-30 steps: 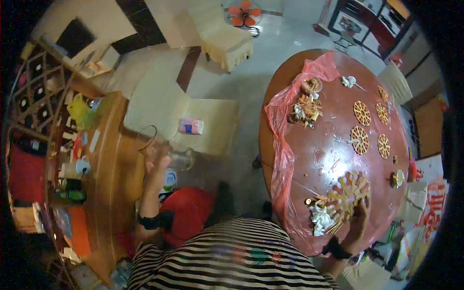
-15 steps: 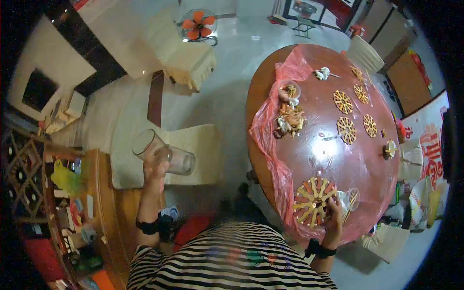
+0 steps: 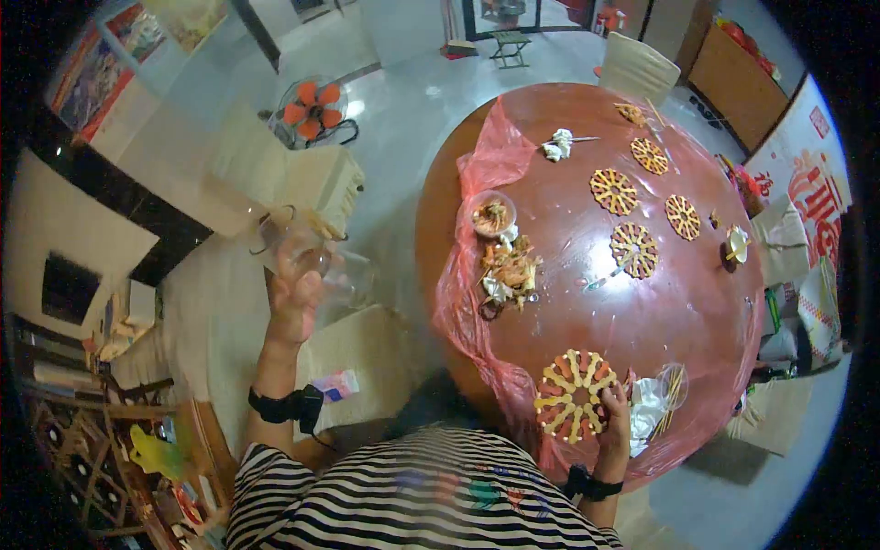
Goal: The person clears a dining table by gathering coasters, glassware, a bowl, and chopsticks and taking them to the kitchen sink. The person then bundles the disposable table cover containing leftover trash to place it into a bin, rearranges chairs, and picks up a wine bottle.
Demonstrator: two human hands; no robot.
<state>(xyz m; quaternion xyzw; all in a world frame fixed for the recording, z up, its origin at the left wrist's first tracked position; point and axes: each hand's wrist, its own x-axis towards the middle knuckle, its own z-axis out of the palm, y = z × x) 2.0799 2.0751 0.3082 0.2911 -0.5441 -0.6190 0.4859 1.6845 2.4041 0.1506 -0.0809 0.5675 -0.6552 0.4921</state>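
1. The person's left hand [image 3: 295, 307] is out to the left of the bench, its grip curled around clear, colourless drinking glassware [image 3: 348, 280]. Blur makes it impossible to tell whether this is one piece or two.
2. The person's right hand [image 3: 616, 417] is at the near edge of the bench. Its grip is narrow, pinching the right rim of a round, openwork mat of pale-yellow and reddish-brown spokes [image 3: 575, 396].
3. That mat is over the near part of the round, reddish-brown bench [image 3: 559, 316]; whether it is lifted or touching cannot be told.
4. Just right of the right hand lie crumpled white tissue [image 3: 647, 408] and, beside it, a clear plastic cup with thin wooden sticks [image 3: 675, 389].
5. Four smaller yellow-and-brown wheel-shaped mats [image 3: 613, 191] lie apart from one another, farther back on the bench.
6. Translucent pink plastic film [image 3: 463, 289] is bunched along the bench's left side. Next to it are a round, clear tub of food scraps [image 3: 493, 214] and a loose brownish heap of scraps [image 3: 513, 270].
7. Below the left hand, a pink-and-white packet [image 3: 335, 385] rests on a cream-covered chair [image 3: 371, 353].
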